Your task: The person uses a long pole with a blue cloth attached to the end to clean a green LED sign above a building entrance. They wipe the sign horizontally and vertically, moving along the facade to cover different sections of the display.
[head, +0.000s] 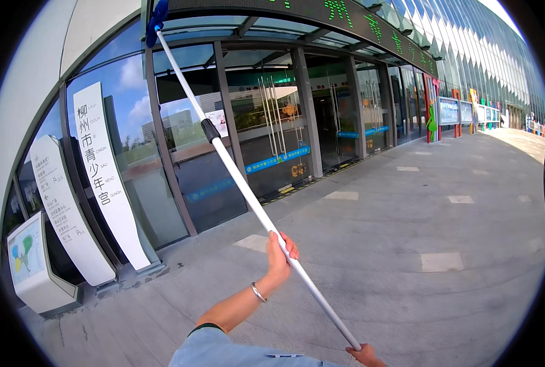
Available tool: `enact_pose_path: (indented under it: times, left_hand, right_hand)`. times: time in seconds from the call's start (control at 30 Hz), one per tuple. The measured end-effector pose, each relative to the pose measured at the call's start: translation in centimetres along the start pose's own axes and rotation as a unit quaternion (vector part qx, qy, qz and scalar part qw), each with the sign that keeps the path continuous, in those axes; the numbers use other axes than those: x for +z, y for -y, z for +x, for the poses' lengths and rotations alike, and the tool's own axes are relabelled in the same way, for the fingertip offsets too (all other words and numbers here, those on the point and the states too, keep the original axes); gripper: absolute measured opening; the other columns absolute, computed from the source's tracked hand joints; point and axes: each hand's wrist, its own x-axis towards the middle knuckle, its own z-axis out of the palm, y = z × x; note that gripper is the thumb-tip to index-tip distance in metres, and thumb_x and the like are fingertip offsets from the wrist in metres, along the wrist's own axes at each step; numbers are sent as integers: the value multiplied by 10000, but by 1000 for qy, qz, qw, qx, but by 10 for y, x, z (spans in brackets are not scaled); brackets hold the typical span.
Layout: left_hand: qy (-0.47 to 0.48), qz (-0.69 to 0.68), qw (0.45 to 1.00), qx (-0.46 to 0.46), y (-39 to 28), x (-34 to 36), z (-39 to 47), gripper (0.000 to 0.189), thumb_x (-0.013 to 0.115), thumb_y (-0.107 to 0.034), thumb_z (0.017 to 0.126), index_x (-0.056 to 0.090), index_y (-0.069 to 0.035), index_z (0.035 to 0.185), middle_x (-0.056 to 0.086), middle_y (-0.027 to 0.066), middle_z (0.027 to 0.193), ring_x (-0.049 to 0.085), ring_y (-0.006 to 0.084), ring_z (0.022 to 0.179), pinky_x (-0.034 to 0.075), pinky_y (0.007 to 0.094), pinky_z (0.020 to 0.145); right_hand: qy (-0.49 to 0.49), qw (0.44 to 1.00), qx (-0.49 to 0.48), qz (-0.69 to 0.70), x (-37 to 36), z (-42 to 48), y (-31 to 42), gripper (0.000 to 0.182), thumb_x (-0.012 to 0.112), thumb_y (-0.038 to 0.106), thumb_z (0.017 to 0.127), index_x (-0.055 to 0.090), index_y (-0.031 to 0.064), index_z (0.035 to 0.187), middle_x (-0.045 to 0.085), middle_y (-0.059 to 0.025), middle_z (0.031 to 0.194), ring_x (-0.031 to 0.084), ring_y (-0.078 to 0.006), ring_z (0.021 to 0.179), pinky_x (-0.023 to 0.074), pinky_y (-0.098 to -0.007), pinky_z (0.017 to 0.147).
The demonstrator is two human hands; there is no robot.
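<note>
A long telescopic aluminium pole (pixel 242 182) slants from the bottom right up to the top left. My left hand (pixel 280 258), a silver bangle (pixel 258 292) at its wrist, is wrapped around the pole's lower section. Down at the bottom edge, my right hand (pixel 365 356) grips the pole's butt end and is partly cut off. A black locking collar (pixel 209 130) joins the thick and thin tubes. At the raised far end is a blue cleaning head (pixel 157 23), beside the glass and frame near the canopy; contact cannot be told.
Glass doors (pixel 272 119) with long bar handles line the building. Left of them stand a tall white sign (pixel 109 174), a grey direction sign (pixel 70 215) and a map stand (pixel 43 270). An LED display (pixel 327 20) hangs overhead. Grey paving (pixel 369 238) spreads rightwards towards display boards (pixel 451 111).
</note>
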Motion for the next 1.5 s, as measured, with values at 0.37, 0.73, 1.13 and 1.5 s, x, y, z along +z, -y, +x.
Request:
enact_pose_path:
  times: [0.37,0.73,1.13,1.5]
  left_hand:
    - [-22,213,975,55,-1,14,49,249,320,-320,1016,394,-86,973,454,44,678,475,147,533,431,304,493]
    - [-81,393,912,86,-2,45,96,254,396,-133,968,330,-78,1208,523,60,788,561,146,658,474,281,573]
    - [-68,317,930,173,8,111,135,243,355,-333,1005,392,-95,970,407,34,562,410,146,406,349,287,400]
    - [-77,307,922,225,-41,161,220,218,391,-306,984,358,-109,897,364,25,551,373,138,378,325,297,365]
  right_hand:
    - [150,988,-14,34,8,82,40,571,738,530,692,691,-12,867,626,-71,680,596,-165,647,467,-349,634]
    - [91,974,-156,137,35,167,46,444,716,418,767,667,-10,874,608,-64,701,566,-157,688,452,-347,628]
    - [126,861,-450,198,-112,133,334,388,673,357,834,527,6,753,494,-17,594,460,-93,574,394,-295,509]
    - [223,858,-396,240,-168,145,337,345,627,372,879,515,52,815,454,13,547,444,-75,439,361,-255,396]
